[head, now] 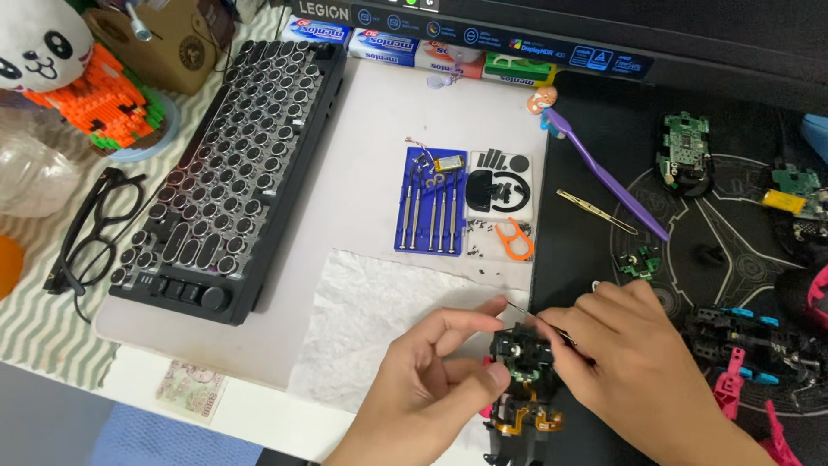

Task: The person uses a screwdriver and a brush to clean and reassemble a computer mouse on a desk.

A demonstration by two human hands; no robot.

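Note:
My left hand (431, 380) grips a small black device frame (520, 358) with a green circuit board and an orange flex cable at its lower end. My right hand (621, 345) holds thin metal tweezers (539, 321), whose tip points at the top of the frame. Both hands work at the near edge of the desk, over a white paper towel (371, 319) and the edge of a black mat (604, 164).
A blue screwdriver tray (429, 200), a white parts tray (498, 185) and an orange clip (515, 239) lie ahead. A black round-key keyboard (233, 164) and glasses (90, 229) are left. A purple toothbrush (604, 173), brass tweezers (595, 210), circuit boards (683, 151) and black-pink parts (750, 345) lie right.

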